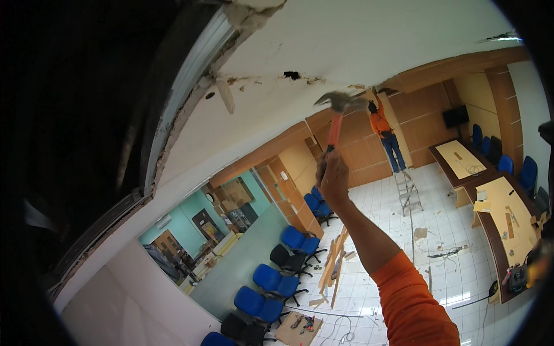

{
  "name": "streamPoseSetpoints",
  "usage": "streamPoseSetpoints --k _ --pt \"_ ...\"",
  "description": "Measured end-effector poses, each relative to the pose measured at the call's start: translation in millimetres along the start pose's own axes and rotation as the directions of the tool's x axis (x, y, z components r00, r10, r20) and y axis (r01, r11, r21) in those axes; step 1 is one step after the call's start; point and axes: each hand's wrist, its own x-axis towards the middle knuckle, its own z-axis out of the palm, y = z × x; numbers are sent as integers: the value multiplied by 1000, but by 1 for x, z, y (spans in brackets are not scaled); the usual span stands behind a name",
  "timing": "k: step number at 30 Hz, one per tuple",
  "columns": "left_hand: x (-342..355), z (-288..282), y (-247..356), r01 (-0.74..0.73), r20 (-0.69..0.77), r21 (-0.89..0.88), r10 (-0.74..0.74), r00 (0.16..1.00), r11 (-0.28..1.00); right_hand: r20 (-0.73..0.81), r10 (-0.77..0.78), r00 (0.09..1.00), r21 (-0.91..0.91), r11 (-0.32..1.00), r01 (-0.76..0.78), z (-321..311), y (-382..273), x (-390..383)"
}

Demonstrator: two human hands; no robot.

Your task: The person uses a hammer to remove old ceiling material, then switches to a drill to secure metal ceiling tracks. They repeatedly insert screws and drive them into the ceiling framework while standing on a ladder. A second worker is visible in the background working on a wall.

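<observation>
Raised in front of me, my right hand (pixel 332 176) grips the red handle of a claw hammer (pixel 334 130), its slightly blurred head just under the white ceiling as seen from here; I cannot tell whether it touches. The ceiling (pixel 259 115) is cracked, with dark holes and a small strip of hanging material (pixel 227 95). To the upper left runs the broken, crumbly edge of an opening (pixel 164 144), with a metal frame and darkness beyond. My orange sleeve comes in from the lower right. My left hand is out of frame.
A co-worker (pixel 381 124) in orange stands on a stepladder (pixel 408 193) at the far wall, one arm raised. Long tables (pixel 453 161) and chairs line the right. Blue and black chairs (pixel 274 279) stand below left. Loose planks (pixel 332 262), cables and tools (pixel 303 323) lie on the tiled floor.
</observation>
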Motion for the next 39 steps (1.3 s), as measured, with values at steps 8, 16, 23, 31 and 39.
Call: streamPoseSetpoints --k 8,16,23,31,39 --pt "10 5 10 541 30 -609 -664 747 581 -56 -247 967 -157 959 236 0 -2 54" --pt "10 1 7 553 26 -632 -699 715 543 6 -489 873 -280 837 470 -22 3 72" --pt "1 3 -17 552 9 -530 -647 763 644 -37 -300 953 -686 701 195 -48 31 77" --pt "-8 5 -38 448 -56 -368 -500 864 815 44 -460 887 -210 864 458 -16 -20 67" --pt "-19 14 -53 582 -29 -375 -636 771 722 38 -372 928 -564 758 327 -20 -7 45"
